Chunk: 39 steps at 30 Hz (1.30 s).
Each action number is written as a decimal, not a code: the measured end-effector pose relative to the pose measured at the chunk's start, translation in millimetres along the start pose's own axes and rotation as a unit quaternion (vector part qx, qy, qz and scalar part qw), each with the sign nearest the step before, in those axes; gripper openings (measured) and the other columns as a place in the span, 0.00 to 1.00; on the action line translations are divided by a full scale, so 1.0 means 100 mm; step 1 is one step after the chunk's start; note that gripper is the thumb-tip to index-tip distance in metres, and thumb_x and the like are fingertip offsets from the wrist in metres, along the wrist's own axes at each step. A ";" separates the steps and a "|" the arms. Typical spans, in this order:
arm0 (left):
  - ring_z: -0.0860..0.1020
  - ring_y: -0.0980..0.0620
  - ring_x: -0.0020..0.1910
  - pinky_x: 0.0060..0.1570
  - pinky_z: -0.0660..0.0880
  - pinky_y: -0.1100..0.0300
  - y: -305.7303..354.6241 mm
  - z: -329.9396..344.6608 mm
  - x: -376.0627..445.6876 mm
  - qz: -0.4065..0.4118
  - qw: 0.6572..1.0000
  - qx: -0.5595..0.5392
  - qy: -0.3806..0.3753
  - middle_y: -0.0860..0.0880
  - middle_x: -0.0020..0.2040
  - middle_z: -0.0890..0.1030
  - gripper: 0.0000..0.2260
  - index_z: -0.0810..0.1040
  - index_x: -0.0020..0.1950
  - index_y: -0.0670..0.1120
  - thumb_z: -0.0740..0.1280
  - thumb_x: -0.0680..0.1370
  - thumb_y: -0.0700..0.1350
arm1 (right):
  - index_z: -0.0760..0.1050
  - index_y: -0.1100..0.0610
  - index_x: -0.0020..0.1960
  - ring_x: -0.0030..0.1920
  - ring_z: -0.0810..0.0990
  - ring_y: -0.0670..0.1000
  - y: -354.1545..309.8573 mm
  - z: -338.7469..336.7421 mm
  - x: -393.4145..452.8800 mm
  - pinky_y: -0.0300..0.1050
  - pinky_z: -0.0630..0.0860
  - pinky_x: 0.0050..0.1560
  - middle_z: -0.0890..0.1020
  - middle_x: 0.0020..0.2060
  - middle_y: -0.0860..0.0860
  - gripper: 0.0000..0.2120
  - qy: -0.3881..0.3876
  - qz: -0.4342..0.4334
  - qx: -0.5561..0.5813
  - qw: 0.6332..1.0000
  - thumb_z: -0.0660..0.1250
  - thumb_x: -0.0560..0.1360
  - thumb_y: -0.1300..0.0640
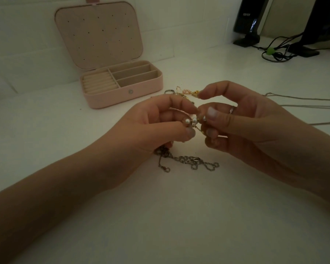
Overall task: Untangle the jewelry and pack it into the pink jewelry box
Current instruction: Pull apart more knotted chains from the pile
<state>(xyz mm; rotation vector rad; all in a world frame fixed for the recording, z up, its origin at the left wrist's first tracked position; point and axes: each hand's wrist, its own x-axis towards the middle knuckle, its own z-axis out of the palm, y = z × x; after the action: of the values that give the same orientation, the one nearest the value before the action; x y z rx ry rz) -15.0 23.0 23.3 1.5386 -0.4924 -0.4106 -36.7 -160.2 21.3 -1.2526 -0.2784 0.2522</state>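
Both hands meet above the white tabletop [170, 216], working at a small knot of tangled jewelry [195, 121] with pale pearl beads and thin wire loops. The left hand [160, 122] pinches the pearl end between thumb and fingertips, and the right hand [242, 119] pinches the other side, its index finger lifted clear, probably so the two grips can pull the strands apart. From the knot a silver-grey metal link chain [191, 161] trails down and lies slack on the table just below the hands, its clasp end free. More gold and pink pieces [187, 92] lie behind the fingers. The pink rectangular jewelry box [126, 97] stands open further back to the left, lid upright, its compartments showing nothing inside, so packing has seemingly not begun
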 end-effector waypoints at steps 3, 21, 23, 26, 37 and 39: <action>0.76 0.58 0.34 0.35 0.71 0.69 0.01 -0.01 0.00 0.005 1.000 0.019 -0.003 0.50 0.38 0.80 0.11 0.78 0.46 0.48 0.68 0.65 0.37 | 0.74 0.56 0.52 0.30 0.75 0.45 0.00 0.00 0.00 0.37 0.73 0.31 0.79 0.35 0.50 0.14 -0.003 0.001 -0.002 1.000 0.69 0.67 0.62; 0.73 0.58 0.36 0.37 0.71 0.68 0.03 0.02 -0.01 -0.004 0.997 0.078 -0.003 0.55 0.33 0.80 0.04 0.82 0.36 0.54 0.68 0.69 0.49 | 0.75 0.57 0.50 0.26 0.72 0.45 -0.01 0.03 -0.01 0.36 0.73 0.32 0.80 0.35 0.50 0.12 0.011 -0.017 -0.031 0.999 0.71 0.67 0.63; 0.73 0.57 0.35 0.36 0.70 0.68 0.03 0.02 -0.01 -0.006 0.997 0.071 0.000 0.54 0.33 0.80 0.05 0.83 0.37 0.53 0.67 0.70 0.49 | 0.75 0.56 0.50 0.25 0.71 0.45 -0.02 0.03 -0.01 0.36 0.72 0.30 0.81 0.34 0.49 0.13 0.013 -0.021 -0.046 0.999 0.71 0.67 0.62; 0.71 0.57 0.32 0.33 0.69 0.70 0.02 0.02 0.00 -0.006 0.998 0.058 -0.003 0.53 0.31 0.79 0.08 0.83 0.36 0.53 0.65 0.71 0.48 | 0.74 0.56 0.51 0.23 0.70 0.44 -0.03 0.02 -0.02 0.35 0.70 0.29 0.81 0.33 0.47 0.12 0.015 -0.026 -0.074 0.997 0.71 0.69 0.60; 0.70 0.58 0.30 0.32 0.68 0.69 0.00 0.01 -0.02 -0.004 0.998 0.059 0.003 0.54 0.29 0.78 0.10 0.83 0.40 0.48 0.64 0.73 0.50 | 0.75 0.51 0.46 0.30 0.79 0.46 -0.03 0.00 -0.03 0.38 0.75 0.32 0.81 0.38 0.44 0.08 0.025 -0.090 -0.225 0.970 0.71 0.69 0.52; 0.70 0.58 0.30 0.32 0.68 0.69 0.01 0.02 -0.02 -0.004 0.999 0.054 0.004 0.54 0.29 0.77 0.10 0.83 0.38 0.50 0.64 0.72 0.50 | 0.76 0.49 0.44 0.33 0.80 0.46 -0.03 0.01 -0.03 0.39 0.76 0.34 0.81 0.40 0.44 0.08 0.031 -0.106 -0.261 0.959 0.72 0.69 0.49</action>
<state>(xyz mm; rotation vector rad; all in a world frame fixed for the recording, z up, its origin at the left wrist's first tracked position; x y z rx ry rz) -17.7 22.9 24.6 1.6461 -0.5077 -0.3892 -39.9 -161.5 23.8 -1.7329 -0.4410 -0.0541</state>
